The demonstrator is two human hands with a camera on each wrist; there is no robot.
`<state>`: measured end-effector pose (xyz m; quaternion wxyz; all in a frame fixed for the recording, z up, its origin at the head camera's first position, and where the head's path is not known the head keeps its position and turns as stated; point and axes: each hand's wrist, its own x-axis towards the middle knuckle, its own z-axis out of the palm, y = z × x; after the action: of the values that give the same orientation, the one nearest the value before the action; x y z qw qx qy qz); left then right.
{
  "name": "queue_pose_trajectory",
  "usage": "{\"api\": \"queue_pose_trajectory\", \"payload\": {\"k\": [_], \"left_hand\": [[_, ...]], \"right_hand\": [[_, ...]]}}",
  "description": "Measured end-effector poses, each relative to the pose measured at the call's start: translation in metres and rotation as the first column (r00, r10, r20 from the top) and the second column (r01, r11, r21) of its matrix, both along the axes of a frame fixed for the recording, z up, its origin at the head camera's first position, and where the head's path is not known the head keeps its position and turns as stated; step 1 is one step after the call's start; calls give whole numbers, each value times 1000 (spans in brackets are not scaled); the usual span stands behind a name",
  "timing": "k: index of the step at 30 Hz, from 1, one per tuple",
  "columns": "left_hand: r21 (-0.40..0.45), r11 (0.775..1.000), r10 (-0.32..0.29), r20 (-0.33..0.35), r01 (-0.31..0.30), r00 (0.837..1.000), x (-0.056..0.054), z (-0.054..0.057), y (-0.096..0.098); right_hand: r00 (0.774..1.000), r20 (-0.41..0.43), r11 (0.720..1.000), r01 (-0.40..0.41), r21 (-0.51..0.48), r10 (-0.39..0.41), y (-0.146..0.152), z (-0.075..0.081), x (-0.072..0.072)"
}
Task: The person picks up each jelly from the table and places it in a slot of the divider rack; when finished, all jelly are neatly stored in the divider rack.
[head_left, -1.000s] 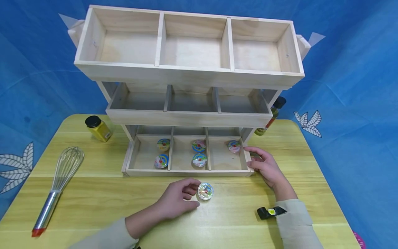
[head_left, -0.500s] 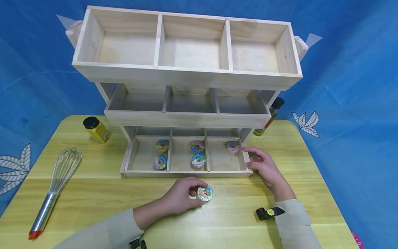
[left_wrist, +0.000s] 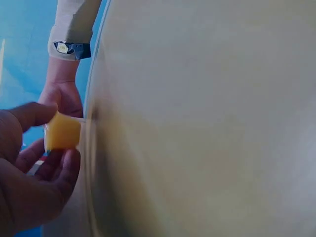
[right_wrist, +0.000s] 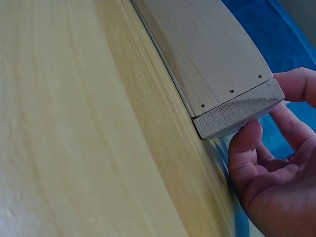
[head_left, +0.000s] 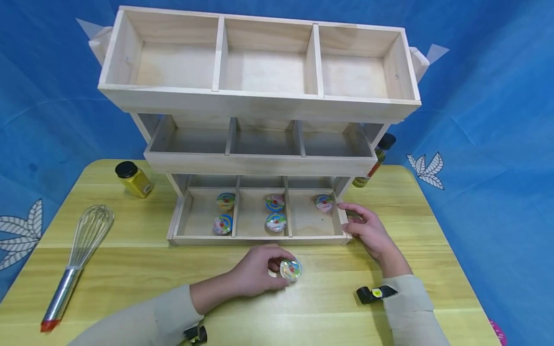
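My left hand (head_left: 255,271) pinches a small jelly cup (head_left: 291,270) between thumb and fingers, just in front of the wooden shelf (head_left: 259,164). Up close in the left wrist view, the jelly cup (left_wrist: 64,132) is orange-yellow. At the shelf's lower right corner, my right hand (head_left: 372,233) grips the side board (right_wrist: 242,108) of the bottom tier with thumb and index finger. In that tier, two jelly cups (head_left: 222,224) sit in the left compartment and two jelly cups (head_left: 275,222) in the middle. A single jelly cup (head_left: 323,203) lies in the right compartment.
A whisk (head_left: 80,264) lies on the table's left side, with a yellow black-capped jar (head_left: 135,180) behind it. Partly hidden by the shelf, a dark-capped bottle (head_left: 377,161) stands at the back right. Blue cloth (head_left: 484,144) hangs around the table.
My left hand has closed its fingers on the jelly cup lying on the table and shifted it slightly right. My right hand keeps its place at the shelf corner.
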<state>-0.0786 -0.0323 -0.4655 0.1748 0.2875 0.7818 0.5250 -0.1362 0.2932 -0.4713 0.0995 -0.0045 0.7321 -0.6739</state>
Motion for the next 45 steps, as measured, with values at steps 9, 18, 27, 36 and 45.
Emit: {"api": "queue_pose_trajectory", "payload": {"k": [9,18,27,36,45], "left_hand": [[171,979,-101,-63,110,993,-14,33,12],[224,973,-44,-68,59,997,-45,45,27],[214,977,-18,-45,28,999,-70,55,55],[80,997,-18,42,14,999,-95,39,86],[-118,993,32,70,-24,997,-106,29,107]], "right_hand": [[1000,-8,1000,-8,-12,8,-4,5,-2],[1000,-21,998,-24,-60,23,-5,3,-2],[1000,-12,999,-6,-38,6,-2,1,-2],[1000,-13,999,-13,-41,12,0,0,0],[1000,-18,998,-19,-52,18,1,-1,0]]}}
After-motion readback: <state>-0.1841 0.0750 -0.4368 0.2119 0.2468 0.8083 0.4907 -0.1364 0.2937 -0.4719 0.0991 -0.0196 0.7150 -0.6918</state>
